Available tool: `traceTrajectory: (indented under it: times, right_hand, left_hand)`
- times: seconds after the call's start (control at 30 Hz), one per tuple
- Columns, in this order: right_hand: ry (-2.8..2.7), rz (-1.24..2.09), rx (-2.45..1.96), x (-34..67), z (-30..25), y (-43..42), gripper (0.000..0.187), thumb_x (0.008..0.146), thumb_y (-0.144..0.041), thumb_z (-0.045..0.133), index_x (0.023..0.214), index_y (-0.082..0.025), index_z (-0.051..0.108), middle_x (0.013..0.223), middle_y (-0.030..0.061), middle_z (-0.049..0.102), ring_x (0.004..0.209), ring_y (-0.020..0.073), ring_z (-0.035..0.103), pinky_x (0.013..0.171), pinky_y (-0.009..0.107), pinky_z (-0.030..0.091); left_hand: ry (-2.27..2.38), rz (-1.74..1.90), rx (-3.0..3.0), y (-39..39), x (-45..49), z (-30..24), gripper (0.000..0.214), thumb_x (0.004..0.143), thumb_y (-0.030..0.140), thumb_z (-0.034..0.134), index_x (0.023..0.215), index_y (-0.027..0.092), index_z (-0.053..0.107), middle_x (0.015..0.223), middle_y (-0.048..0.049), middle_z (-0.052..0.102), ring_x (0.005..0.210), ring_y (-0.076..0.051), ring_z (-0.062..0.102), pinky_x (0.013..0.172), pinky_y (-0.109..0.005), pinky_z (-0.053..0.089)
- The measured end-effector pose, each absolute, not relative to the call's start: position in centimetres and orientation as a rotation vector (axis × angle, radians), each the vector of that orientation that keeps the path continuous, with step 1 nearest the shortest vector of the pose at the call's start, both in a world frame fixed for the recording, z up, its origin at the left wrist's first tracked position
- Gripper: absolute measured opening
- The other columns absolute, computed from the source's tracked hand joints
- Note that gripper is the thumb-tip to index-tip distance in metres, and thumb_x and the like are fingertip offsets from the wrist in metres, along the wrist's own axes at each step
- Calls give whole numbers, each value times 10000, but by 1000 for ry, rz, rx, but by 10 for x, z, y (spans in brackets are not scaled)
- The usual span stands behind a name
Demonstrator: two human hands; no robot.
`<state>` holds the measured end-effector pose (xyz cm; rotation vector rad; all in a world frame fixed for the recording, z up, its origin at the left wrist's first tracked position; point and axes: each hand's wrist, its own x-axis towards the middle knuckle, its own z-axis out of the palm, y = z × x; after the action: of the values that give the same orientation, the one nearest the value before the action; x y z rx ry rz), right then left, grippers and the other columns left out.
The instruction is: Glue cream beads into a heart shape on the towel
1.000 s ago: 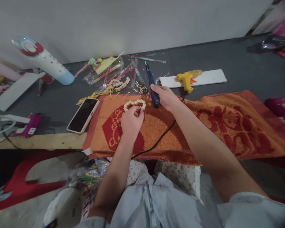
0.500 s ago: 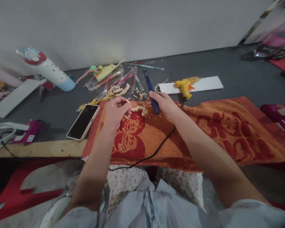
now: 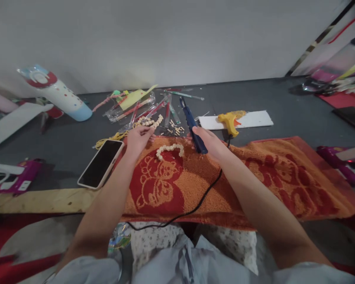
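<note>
A curved chain of cream beads [image 3: 170, 150] lies on the orange and red towel [image 3: 254, 177]. My left hand [image 3: 139, 140] reaches past the towel's far edge toward a small pile of loose cream beads [image 3: 150, 121], fingers bunched; whether it holds a bead is unclear. My right hand [image 3: 211, 144] is wrapped round a dark blue glue gun [image 3: 192, 122] whose black cord [image 3: 195, 201] runs back across the towel to my lap.
A phone [image 3: 100, 163] lies face up left of the towel. Glue sticks in clear wrappers [image 3: 144, 104] are scattered beyond. A yellow glue gun [image 3: 230, 118] rests on a white board [image 3: 251, 119]. A dotted white tube [image 3: 59, 94] lies far left. A wooden plank [image 3: 44, 199] lies near me.
My left hand left the bead chain on the towel and moved up and left to the loose beads beyond the towel edge. My right hand kept hold of the blue glue gun.
</note>
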<state>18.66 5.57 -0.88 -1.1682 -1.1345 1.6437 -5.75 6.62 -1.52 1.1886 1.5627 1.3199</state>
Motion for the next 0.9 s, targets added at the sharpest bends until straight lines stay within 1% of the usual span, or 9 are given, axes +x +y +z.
traceTrajectory:
  times: [0.13,0.3,0.4,0.53,0.63,0.7,0.77,0.83,0.9]
  right_hand:
    - [-922,1927,-1073,192,-1,52,385,760,-585,641,893,-224,629,878,74,674,811,219,631,655,361,513]
    - [-881,2088,-913,196,6,46,428,780,-601,613,1005,-240,665,951,95,705,953,264,653,687,378,547]
    - [-917,2093,-913,195,6,44,450,752,-598,650,1031,-245,667,973,99,710,965,276,659,725,395,554]
    - [-975,2034,-928,193,3,42,453,738,-592,678,1046,-261,658,945,89,712,922,272,671,699,392,547]
    - [-1010,2028,-934,193,3,39,466,719,-599,704,1036,-261,659,914,66,714,855,245,675,637,346,522]
    - [-1028,2027,-940,194,4,38,482,707,-602,718,1031,-248,671,921,61,719,811,230,672,615,328,507]
    - [-1043,2011,-949,194,4,36,475,710,-597,723,1025,-244,686,938,58,725,785,217,668,624,322,506]
    - [-1064,1986,-954,194,4,35,449,719,-593,724,1001,-246,701,942,53,730,773,207,666,650,320,514]
    - [-1087,1958,-966,194,6,35,424,719,-593,726,958,-244,711,941,50,734,770,201,665,667,318,517]
  left_hand:
    - [1574,1324,1194,64,-57,-24,128,768,255,717,723,142,675,501,17,620,396,-86,535,394,-182,408]
    - [1441,1410,1200,60,-49,-28,175,768,275,722,881,142,706,654,-22,715,570,-139,675,577,-257,565]
    - [1407,1480,1220,57,-47,-28,224,761,322,733,883,137,704,739,-58,747,660,-160,715,637,-281,595]
    - [1351,1500,1273,57,-44,-23,315,716,424,770,835,142,693,802,-82,755,662,-164,713,509,-226,538]
    - [1242,1417,1294,59,-38,-17,380,689,486,786,838,146,705,1027,-125,758,676,-158,711,453,-208,491]
    - [1154,1369,1282,63,-31,-12,384,668,486,808,830,153,706,1182,-133,722,752,-164,722,520,-222,531]
    - [1101,1309,1268,67,-25,-7,370,650,473,830,798,158,705,1126,-107,741,814,-168,724,648,-256,578]
    - [1066,1260,1262,71,-21,-4,358,640,469,841,756,161,699,927,-61,762,813,-158,721,764,-289,587]
    - [1065,1224,1287,74,-19,-1,347,648,464,843,750,161,708,799,-36,748,787,-144,715,811,-296,576]
